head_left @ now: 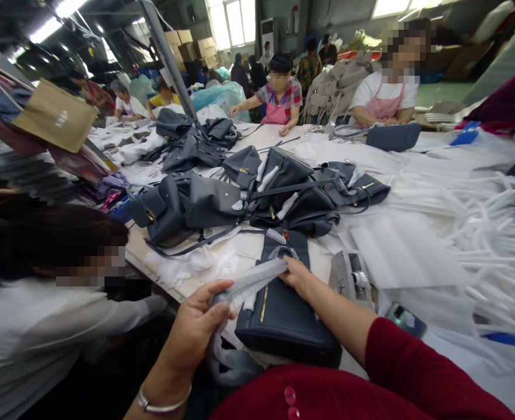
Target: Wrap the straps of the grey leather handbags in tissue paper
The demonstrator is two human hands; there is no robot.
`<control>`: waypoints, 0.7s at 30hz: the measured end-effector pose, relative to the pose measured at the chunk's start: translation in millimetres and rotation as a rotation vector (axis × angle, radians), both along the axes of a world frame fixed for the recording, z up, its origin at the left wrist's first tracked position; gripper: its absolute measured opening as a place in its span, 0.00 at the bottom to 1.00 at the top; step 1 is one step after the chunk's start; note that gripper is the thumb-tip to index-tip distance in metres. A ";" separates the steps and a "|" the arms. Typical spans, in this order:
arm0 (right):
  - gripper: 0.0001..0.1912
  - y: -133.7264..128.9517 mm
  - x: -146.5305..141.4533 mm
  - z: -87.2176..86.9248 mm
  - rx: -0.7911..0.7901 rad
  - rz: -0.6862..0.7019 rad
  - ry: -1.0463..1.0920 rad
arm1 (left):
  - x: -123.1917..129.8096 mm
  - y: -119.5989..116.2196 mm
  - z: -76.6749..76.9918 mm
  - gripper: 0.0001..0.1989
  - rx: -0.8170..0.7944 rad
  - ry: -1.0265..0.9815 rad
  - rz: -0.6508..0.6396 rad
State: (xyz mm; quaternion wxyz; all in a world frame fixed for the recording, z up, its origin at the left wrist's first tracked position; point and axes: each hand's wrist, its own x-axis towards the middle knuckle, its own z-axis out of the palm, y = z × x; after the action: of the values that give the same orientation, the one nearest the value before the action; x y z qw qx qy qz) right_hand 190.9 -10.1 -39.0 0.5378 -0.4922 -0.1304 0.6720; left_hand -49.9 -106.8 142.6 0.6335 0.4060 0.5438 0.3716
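Observation:
A dark blue leather bag with a gold zip lies on the table right in front of me. Above it stretches a strap wrapped in thin whitish packing material, running between my two hands. My left hand pinches the strap between thumb and fingers, left of the bag. Its loose end hangs down toward my lap. My right hand is closed on the strap's other end, over the upper part of the bag. The fingertips there are partly hidden.
Several more dark blue bags are heaped beyond. A metal tape dispenser and a phone lie to the right, beside white foam sheets and white tubes. A co-worker leans in close on my left.

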 end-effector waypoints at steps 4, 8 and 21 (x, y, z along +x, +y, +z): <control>0.21 -25.7 12.8 34.0 -0.202 0.137 0.100 | 16.3 21.4 -7.1 0.28 0.007 0.001 0.102; 0.27 -57.0 -7.2 84.1 -0.104 0.438 0.357 | 41.2 26.6 -15.9 0.24 0.100 0.127 -0.058; 0.05 -39.1 -19.3 108.5 0.119 0.120 0.176 | 25.5 2.1 -70.2 0.30 0.011 -0.018 -0.249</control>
State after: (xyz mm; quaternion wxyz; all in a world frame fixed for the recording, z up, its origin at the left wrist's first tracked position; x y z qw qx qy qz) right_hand 171.6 -49.2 69.4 0.5343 -0.3898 -0.1517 0.7346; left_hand -24.5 -104.7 72.4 0.6773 0.4707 0.4815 0.2965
